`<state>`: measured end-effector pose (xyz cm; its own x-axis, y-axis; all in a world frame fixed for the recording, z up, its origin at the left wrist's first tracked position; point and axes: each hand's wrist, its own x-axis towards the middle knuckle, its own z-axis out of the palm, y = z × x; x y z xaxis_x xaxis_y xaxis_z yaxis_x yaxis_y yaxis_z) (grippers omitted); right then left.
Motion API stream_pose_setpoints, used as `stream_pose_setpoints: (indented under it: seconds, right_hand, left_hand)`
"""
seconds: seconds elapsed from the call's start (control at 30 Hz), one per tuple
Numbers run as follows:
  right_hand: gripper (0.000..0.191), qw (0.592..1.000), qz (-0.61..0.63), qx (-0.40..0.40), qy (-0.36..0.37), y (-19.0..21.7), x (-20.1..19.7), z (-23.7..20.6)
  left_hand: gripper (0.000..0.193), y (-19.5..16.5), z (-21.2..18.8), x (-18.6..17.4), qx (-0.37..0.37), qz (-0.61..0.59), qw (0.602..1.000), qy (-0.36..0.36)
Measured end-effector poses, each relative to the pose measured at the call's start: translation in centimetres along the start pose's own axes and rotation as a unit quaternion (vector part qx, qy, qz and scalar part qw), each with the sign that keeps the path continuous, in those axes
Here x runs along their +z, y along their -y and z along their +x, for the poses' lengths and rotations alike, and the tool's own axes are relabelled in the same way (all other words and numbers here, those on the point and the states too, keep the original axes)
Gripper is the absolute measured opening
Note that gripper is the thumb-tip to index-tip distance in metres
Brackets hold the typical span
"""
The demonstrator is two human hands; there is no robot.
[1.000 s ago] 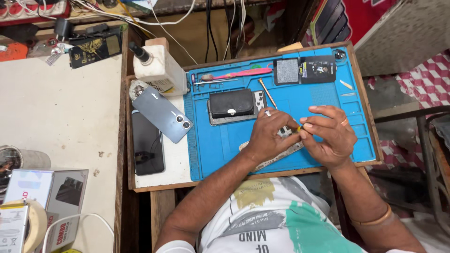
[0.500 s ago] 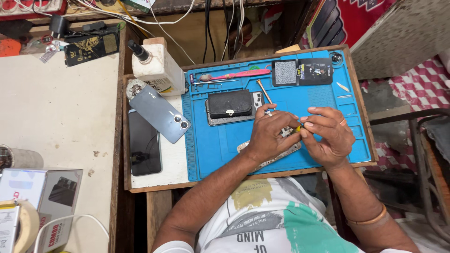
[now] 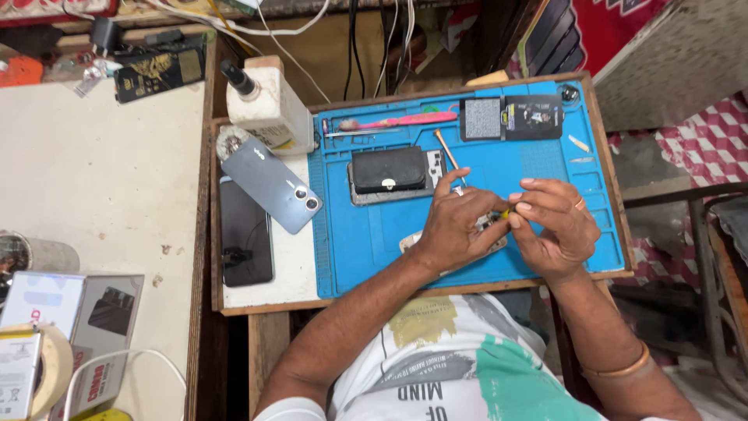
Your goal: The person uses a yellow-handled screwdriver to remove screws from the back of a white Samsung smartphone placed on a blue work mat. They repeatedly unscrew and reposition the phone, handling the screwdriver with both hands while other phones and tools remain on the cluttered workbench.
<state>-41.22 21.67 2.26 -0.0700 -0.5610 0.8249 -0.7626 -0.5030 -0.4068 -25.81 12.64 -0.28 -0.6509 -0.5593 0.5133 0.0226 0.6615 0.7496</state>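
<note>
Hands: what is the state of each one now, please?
Left hand: pressed on a small part on the blue mat.
Right hand: pinching a small yellow-tipped tool.
</note>
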Motion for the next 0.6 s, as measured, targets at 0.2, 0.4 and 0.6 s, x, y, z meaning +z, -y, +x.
stream_pose_setpoints:
  seconds: [0.2, 0.4, 0.6]
  right_hand:
    - [0.017, 1.0, 0.001, -0.001, 0.017, 0.0, 0.0, 0.3]
    - [0.013, 0.994, 0.002, 0.08, 0.079, -0.5, -1.3, 0.5]
    - [0.015, 0.991, -0.003, 0.096, 0.09, -0.7, -1.6, 1.5]
  left_hand:
    - [0.024, 0.8, 1.0, -0.6, -0.015, -0.049, 0.998, 0.022]
    - [0.025, 1.9, 2.3, -1.9, -0.022, -0.187, 0.971, 0.147]
    - [0.023, 2.6, 3.8, -1.3, 0.026, -0.112, 0.99, 0.08]
